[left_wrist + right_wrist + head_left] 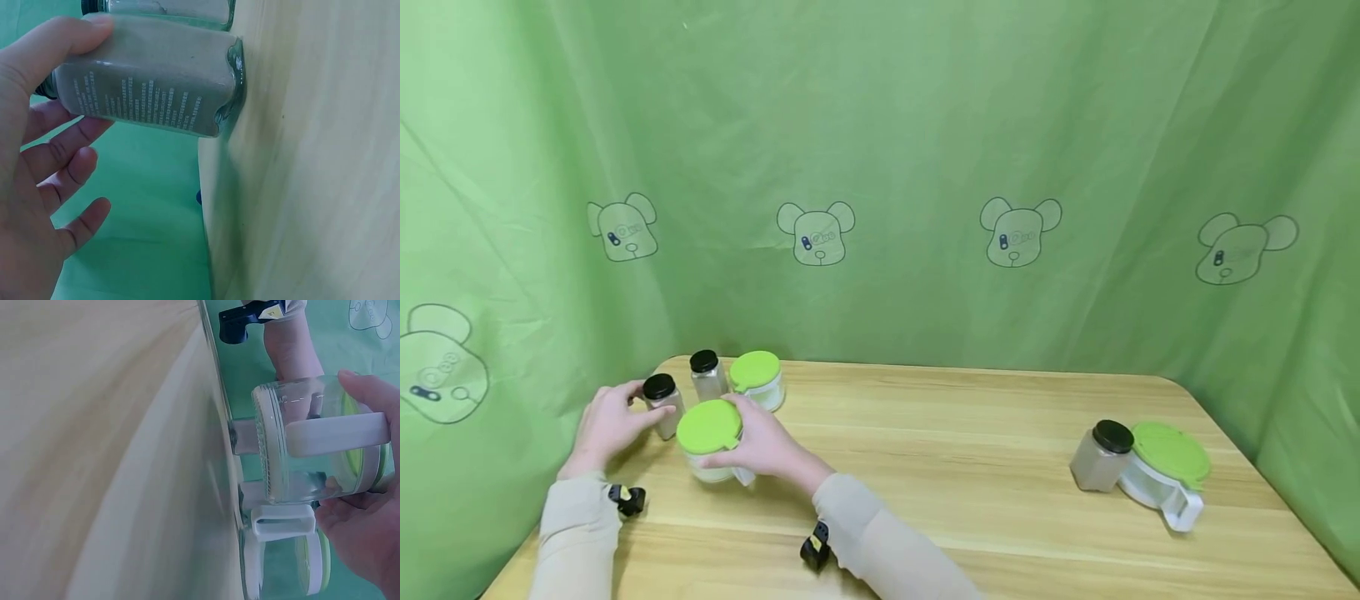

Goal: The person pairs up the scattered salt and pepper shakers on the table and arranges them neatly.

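Note:
At the left of the head view my left hand (607,427) holds a square spice jar (668,417) with a black lid, thumb on one side and fingers on the other. White print covers one side of this spice jar (137,87) in the left wrist view. My right hand (767,442) grips a round clear glass jar (709,427) by its green lid end. The right wrist view shows this glass jar (300,469) raised off the table, its white handle towards the camera. Behind stand another black-lidded jar (710,385) and another green-lidded jar (762,390).
At the right of the wooden table (940,467), a black-lidded jar (1099,463) stands beside a green-lidded jar (1168,458) with a white handle. A green curtain (910,125) hangs behind and along both sides of the table.

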The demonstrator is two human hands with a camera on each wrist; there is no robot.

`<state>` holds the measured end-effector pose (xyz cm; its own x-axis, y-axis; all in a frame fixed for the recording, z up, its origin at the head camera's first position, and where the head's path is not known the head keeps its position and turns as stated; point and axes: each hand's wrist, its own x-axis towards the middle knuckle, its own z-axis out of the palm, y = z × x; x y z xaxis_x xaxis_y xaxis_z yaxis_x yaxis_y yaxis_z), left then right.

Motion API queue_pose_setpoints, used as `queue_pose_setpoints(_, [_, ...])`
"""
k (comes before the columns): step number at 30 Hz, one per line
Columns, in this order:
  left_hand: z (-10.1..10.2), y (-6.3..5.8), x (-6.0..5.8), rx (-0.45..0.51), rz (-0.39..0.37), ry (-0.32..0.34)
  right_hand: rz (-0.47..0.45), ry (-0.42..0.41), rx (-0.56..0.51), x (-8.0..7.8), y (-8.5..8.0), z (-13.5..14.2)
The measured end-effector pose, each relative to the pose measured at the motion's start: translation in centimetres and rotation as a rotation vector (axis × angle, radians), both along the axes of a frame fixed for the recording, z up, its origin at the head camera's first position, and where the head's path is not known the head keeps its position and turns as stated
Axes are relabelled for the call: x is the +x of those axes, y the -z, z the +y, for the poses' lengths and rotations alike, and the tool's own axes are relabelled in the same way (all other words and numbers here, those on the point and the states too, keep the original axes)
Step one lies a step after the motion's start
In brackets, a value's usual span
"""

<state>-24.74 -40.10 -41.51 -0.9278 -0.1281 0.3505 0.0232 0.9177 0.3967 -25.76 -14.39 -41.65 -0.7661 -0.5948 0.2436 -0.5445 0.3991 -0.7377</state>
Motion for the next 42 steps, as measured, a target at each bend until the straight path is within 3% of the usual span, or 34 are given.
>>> queue_pose_setpoints(14, [1.0,-1.5,0.5,0.034,-0.044,0.039,0.025,-0.004,-0.010,-0.2,-0.3,2.1])
queue_pose_setpoints(24, [1.6,-2.3,0.7,-0.004,-0.004,0.051,0.011,0.005,-0.013,-0.3,-0.3,3.4])
queue_pose_setpoints(42, [2.7,-2.3,1.4,-0.034,0.067,0.103,-0.011,0.068,0.011,-0.6,-0.3,6.5])
